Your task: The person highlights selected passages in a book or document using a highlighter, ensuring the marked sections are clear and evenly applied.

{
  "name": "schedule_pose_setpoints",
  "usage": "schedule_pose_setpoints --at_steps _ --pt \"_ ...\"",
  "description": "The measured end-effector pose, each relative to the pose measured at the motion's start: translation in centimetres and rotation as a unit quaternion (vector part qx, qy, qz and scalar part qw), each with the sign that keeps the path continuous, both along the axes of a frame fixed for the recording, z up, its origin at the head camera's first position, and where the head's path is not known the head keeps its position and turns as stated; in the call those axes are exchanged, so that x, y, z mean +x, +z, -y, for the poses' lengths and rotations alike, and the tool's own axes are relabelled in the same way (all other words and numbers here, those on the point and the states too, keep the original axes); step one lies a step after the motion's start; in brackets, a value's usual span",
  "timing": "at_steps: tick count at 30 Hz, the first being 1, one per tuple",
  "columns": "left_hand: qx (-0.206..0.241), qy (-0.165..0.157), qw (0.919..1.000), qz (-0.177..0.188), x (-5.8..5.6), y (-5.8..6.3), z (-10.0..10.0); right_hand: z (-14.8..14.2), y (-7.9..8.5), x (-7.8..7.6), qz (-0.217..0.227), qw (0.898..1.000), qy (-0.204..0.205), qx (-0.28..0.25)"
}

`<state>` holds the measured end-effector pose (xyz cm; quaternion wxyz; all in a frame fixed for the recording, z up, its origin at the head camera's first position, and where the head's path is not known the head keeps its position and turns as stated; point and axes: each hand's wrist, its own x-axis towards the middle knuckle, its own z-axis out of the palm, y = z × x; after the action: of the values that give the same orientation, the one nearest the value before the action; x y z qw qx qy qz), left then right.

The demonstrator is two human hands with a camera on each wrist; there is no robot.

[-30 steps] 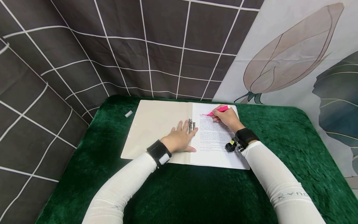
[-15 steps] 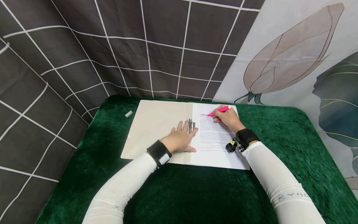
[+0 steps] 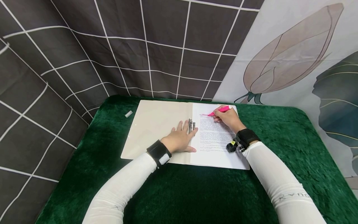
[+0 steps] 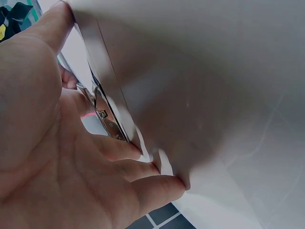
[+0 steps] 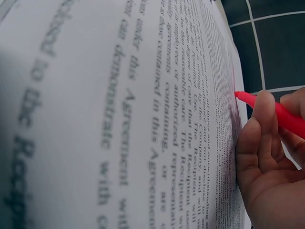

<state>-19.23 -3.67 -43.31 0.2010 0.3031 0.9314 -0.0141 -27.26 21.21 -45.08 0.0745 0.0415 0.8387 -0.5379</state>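
Note:
A cream file folder [image 3: 159, 119] lies spread on the green cloth, a printed sheet [image 3: 218, 158] on its right half. With fingers spread, my left hand [image 3: 178, 139] rests across the folder's spine, its fingertips on the cover in the left wrist view. A metal clip [image 3: 191, 125] on the spine stands right by those fingers. My right hand [image 3: 227, 118] pinches a pink highlighter [image 3: 223, 109], its tip at the first lines of print. In the right wrist view the highlighter [image 5: 290, 119] points at the page's far edge, where a faint pink streak [image 5: 233, 76] shows.
A small whitish block [image 3: 128, 114] lies on the green plush cloth [image 3: 112, 137], left of the folder. Behind the table hangs a dark gridded curtain [image 3: 165, 56]. A black wrist camera [image 3: 231, 147] sits low over the sheet under the right wrist.
The right hand has slid slightly to the right along the top line with the highlighter. My left hand stays in place on the folder.

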Motion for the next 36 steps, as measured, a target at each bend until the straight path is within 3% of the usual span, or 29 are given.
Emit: schedule_pose_setpoints --at_steps 36 --pt "0.003 0.001 1.0 0.006 -0.13 -0.18 0.1 -0.9 -0.63 -0.25 -0.001 1.0 -0.017 0.011"
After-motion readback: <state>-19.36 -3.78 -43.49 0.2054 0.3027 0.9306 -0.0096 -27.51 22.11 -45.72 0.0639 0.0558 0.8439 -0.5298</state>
